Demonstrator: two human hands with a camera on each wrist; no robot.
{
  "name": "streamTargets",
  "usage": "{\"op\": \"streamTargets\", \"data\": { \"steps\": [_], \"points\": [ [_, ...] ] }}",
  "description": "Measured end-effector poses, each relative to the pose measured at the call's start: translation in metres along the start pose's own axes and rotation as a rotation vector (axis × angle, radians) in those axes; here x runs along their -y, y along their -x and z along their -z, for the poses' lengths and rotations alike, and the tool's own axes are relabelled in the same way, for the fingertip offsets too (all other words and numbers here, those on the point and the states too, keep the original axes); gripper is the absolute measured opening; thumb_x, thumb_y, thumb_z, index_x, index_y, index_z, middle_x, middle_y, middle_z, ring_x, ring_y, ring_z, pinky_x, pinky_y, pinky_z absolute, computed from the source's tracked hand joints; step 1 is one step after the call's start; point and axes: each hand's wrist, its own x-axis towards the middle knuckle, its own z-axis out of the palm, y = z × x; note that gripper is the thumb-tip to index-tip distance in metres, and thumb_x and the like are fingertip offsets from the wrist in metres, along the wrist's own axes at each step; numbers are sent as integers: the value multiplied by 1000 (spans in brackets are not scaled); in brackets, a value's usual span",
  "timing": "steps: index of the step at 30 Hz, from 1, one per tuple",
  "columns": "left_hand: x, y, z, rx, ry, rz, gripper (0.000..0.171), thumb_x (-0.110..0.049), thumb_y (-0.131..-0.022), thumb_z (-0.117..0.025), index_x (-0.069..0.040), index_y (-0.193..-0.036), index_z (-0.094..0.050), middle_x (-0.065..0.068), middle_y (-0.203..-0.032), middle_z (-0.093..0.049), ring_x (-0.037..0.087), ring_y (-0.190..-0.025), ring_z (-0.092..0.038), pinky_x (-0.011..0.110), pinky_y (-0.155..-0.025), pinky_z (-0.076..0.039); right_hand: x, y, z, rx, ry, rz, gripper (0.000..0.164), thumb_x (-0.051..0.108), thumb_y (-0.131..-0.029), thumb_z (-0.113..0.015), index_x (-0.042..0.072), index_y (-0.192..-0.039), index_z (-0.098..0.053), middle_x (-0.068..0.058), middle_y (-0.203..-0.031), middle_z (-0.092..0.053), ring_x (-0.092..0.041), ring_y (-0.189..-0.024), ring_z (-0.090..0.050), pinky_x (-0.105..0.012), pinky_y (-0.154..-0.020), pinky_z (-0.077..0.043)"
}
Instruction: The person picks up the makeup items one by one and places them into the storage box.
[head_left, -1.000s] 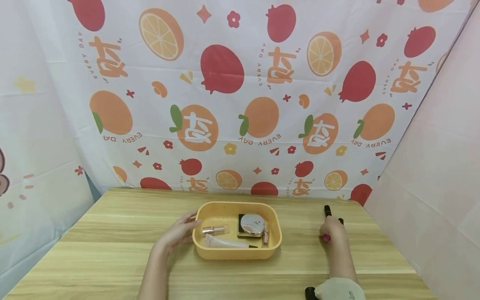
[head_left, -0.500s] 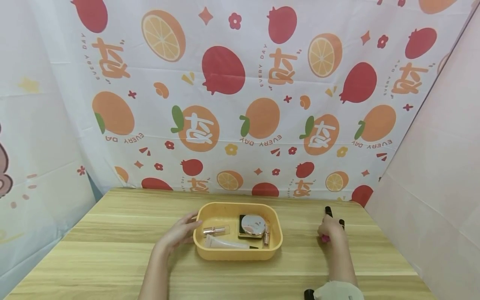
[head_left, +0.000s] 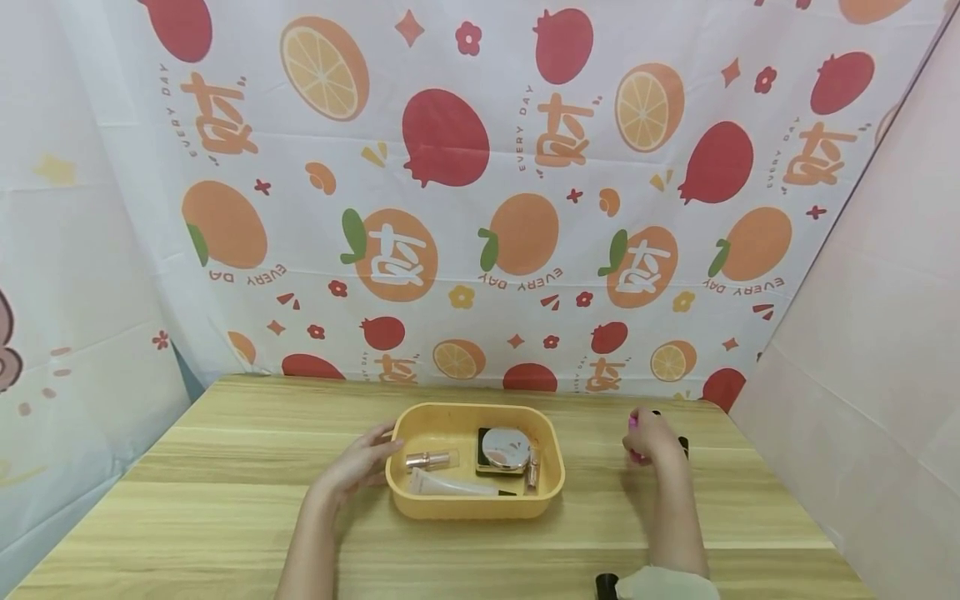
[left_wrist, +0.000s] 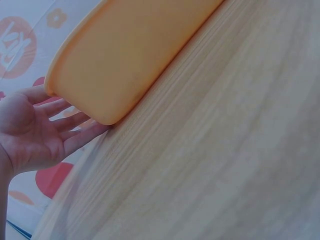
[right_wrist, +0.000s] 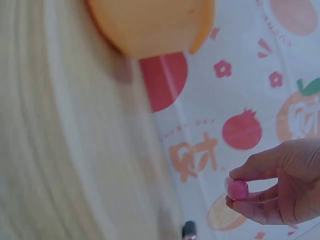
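At the left end of a yellow plastic box [head_left: 476, 510], my left hand [head_left: 366, 460] rests its extended fingers against the wall and rim. In the left wrist view those fingers [left_wrist: 89, 137] lie along the outer wall of the box. Inside lie a lipstick [head_left: 429, 460], a white squeeze tube [head_left: 453, 486], a round mirrored compact [head_left: 506, 448] on a dark square case [head_left: 483, 468], and another small metallic tube [head_left: 532, 471]. To the right of the box, my right hand [head_left: 654, 440] pinches a small bright-pink item with a rounded end [right_wrist: 237, 190] between thumb and fingers.
A black-capped tube [head_left: 683, 446] lies beside my right hand on the wood-grain table [head_left: 225, 467], with another dark end [head_left: 656, 413] just behind the hand. A fruit-print curtain [head_left: 480, 292] hangs along the back edge. Plain pale cloth [head_left: 847, 375] stands at the right.
My right hand has shifted left and slightly back from beside the black tubes, carrying the pink item, which now shows more fully. My left hand and the box have stayed put.
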Motion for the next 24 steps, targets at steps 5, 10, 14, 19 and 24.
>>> {"op": "streamTargets", "data": {
  "steps": [5, 10, 14, 19, 24],
  "points": [
    [-1, -1, 0, 0, 1, 1, 57, -14, -95, -46, 5, -142, -19, 36, -139, -20, 47, -123, -32, 49, -90, -43, 18, 4, 3, 18, 5, 15, 49, -8, -76, -53, -13, -123, -39, -13, -74, -49, -19, -55, -54, -28, -49, -50],
    [-1, -1, 1, -1, 0, 2, 57, -14, -95, -46, 5, -142, -19, 35, -140, -20, 47, -124, -31, 50, -90, -43, 33, 8, 5, 15, 33, 47, 51, -5, -78, -55, -10, -126, -38, -13, -77, -51, -21, -59, -56, -29, -52, -51],
    [-2, 0, 1, -2, -4, 4, 56, -15, -95, -46, 5, -142, -20, 35, -140, -20, 46, -124, -31, 49, -90, -43, 42, 11, 6, 25, 32, 82, 52, -5, -80, -54, -9, -128, -37, -13, -78, -51, -21, -60, -55, -28, -52, -49],
    [-2, 0, 1, 3, -8, 5, 56, -14, -96, -45, 5, -142, -19, 35, -140, -20, 46, -124, -30, 49, -90, -43, 51, 14, 7, 25, 48, 128, 50, -4, -79, -55, -7, -127, -40, -12, -80, -51, -17, -58, -53, -27, -51, -48],
    [-2, 0, -1, 1, -6, 6, 56, -14, -96, -45, 4, -142, -19, 35, -140, -19, 46, -124, -31, 49, -90, -43, 60, 18, 8, 13, 55, 149, 43, -4, -80, -57, -5, -121, -44, -10, -77, -50, -16, -56, -52, -26, -50, -47]
  ]
}}
